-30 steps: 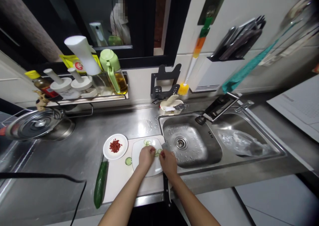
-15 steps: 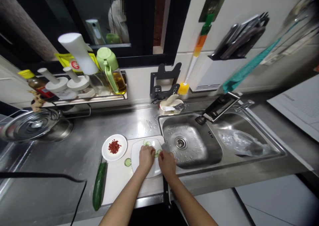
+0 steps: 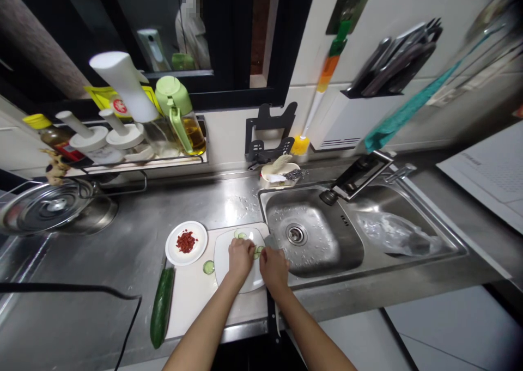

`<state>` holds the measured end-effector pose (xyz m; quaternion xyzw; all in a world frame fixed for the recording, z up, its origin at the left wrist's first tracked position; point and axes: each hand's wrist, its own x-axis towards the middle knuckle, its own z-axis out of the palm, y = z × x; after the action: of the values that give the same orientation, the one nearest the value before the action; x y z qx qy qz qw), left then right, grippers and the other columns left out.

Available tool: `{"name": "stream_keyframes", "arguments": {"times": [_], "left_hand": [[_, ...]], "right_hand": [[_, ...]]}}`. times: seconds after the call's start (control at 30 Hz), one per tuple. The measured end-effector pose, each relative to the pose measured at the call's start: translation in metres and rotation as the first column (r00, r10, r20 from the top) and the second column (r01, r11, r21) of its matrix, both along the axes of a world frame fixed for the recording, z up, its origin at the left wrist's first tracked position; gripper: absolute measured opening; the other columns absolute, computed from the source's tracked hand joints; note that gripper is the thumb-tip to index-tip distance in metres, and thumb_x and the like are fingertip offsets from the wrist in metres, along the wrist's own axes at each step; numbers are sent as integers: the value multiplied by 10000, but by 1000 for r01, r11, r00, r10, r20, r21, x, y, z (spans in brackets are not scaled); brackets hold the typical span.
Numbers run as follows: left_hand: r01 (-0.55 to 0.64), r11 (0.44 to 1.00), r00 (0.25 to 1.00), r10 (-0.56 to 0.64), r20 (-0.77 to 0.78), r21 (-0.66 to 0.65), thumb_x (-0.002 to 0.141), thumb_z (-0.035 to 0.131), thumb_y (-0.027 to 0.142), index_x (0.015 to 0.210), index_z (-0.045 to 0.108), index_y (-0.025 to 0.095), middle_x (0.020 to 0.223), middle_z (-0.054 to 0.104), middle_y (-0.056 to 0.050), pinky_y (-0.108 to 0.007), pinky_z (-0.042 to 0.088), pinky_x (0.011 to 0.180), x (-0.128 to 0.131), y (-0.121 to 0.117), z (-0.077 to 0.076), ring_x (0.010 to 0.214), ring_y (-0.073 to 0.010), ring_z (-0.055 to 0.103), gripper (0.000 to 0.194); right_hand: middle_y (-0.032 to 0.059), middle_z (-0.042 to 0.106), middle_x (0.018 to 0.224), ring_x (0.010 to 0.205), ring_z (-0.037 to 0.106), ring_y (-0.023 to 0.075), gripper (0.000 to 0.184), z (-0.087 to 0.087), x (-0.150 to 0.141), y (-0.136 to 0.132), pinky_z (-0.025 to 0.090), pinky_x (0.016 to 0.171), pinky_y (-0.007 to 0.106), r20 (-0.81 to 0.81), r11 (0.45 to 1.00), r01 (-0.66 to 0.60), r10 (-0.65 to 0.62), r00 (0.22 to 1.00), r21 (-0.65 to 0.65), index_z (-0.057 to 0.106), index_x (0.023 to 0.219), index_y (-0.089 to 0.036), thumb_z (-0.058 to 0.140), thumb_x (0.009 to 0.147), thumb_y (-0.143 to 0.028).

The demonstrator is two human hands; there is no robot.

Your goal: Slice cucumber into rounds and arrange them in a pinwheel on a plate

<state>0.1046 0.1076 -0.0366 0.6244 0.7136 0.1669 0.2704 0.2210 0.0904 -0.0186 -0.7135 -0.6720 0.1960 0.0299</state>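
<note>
Over a white square plate (image 3: 223, 257), my left hand (image 3: 241, 256) and my right hand (image 3: 273, 267) face each other with fingers pinched. Thin cucumber slices (image 3: 258, 251) show between their fingertips; the exact grip is partly hidden. More slices (image 3: 240, 234) lie at the plate's far edge. The plate rests on a pale cutting board (image 3: 192, 300). On the board's left part is a loose cucumber slice (image 3: 208, 267). A knife (image 3: 272, 314) lies along the plate's right side, partly under my right hand, its black handle overhanging the counter edge.
A small plate (image 3: 170, 253) of chopped red pieces and a whole cucumber (image 3: 162, 308) sit left. The double sink (image 3: 312, 240) is right, with a plastic bag (image 3: 394, 233). A lidded pan (image 3: 53, 207) and bottle rack (image 3: 143, 166) stand behind left. A black cable (image 3: 81, 287) crosses the counter.
The view has shifted slightly, so the items at left appear a little further left. Both hands stay pinched over the plate, with hardly any movement.
</note>
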Motion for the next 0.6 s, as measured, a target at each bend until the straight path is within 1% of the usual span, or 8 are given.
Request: {"name": "stream_keyframes", "arguments": {"times": [0.23,0.4,0.5,0.6], "left_hand": [[-29,999,1000,29,7,-34,819,515,247,808,683,199,832,632,-63,-309,304,776,0,0,-2,899,-210,479,175],[-56,998,998,56,-2,-24,817,528,248,899,662,196,908,626,-70,-318,299,790,1,-1,-3,952,-222,466,166],[-47,999,999,46,-12,-17,822,524,243,848,662,191,888,618,-70,-317,294,782,2,-3,-2,935,-219,461,150],[-31,999,999,31,-20,-12,827,512,238,781,676,197,850,614,-68,-318,288,774,2,-3,-2,919,-217,455,175]], "right_hand": [[88,644,898,997,490,259,178,3,-4,1,311,729,347,52,1000,-25,26,998,-15,597,926,-196,427,884,-228],[104,644,907,996,491,270,188,2,-6,1,314,731,355,74,999,-37,36,997,3,608,922,-189,429,882,-227],[102,648,916,999,488,271,184,-1,-5,1,313,736,355,70,999,-42,41,997,5,612,912,-189,435,881,-233],[103,652,915,998,483,271,191,-3,-5,0,311,739,359,70,999,-48,47,996,11,614,899,-186,431,884,-238]]}}
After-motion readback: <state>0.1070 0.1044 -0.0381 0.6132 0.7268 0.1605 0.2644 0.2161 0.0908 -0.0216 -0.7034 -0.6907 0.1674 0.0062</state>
